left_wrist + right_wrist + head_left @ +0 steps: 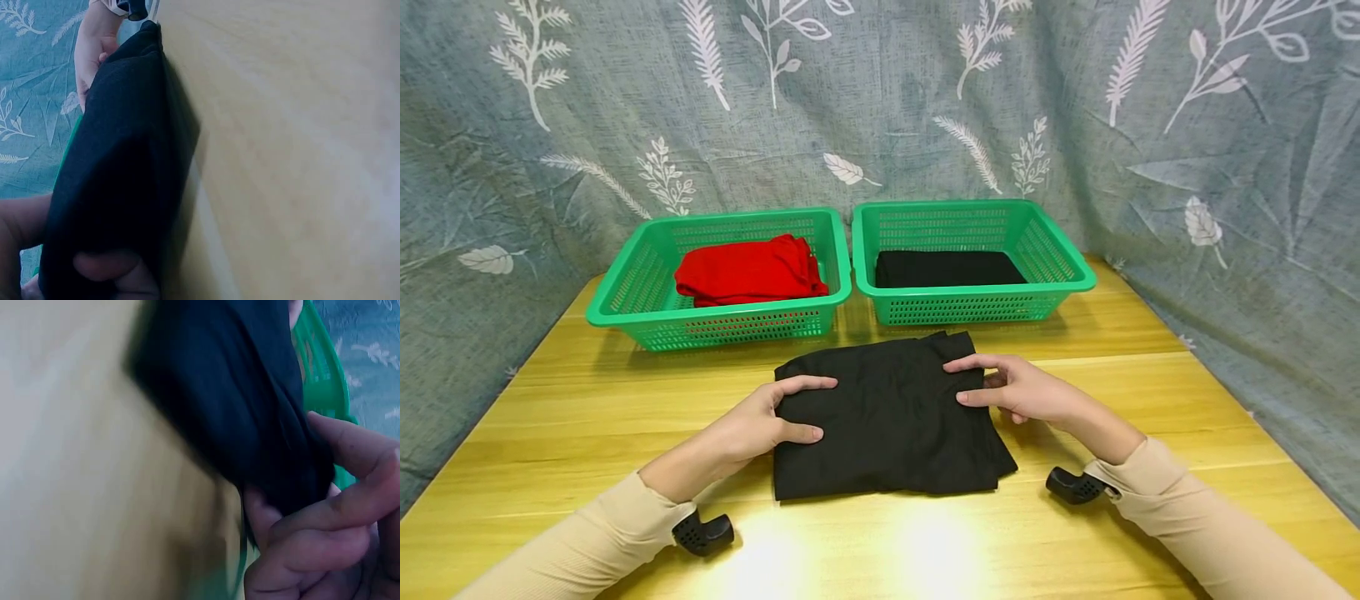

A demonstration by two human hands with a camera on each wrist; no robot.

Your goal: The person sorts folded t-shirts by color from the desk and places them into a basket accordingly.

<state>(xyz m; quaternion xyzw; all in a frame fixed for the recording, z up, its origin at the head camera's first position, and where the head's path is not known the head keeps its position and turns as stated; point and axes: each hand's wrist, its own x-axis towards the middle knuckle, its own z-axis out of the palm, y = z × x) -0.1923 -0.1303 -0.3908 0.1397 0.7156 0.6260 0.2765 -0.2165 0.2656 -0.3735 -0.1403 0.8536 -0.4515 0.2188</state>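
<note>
A folded black cloth (887,425), roughly rectangular, is held between both hands in front of the baskets. My left hand (751,427) grips its left side, thumb and index finger on top and the other fingers hidden beneath. At the opposite side my right hand (1030,392) pinches the edge, with its lower fingers curled under. A loose corner sticks out at the lower right. In the left wrist view, a shadow runs along the table beside the black cloth (119,119). The right wrist view shows fingers on both faces of the cloth (237,406).
Behind the cloth stand two green plastic baskets. The left basket (730,320) holds a folded red cloth (745,271); the right basket (973,308) holds a folded black cloth (947,268). A patterned grey-blue curtain (895,100) hangs behind the wooden table (625,417).
</note>
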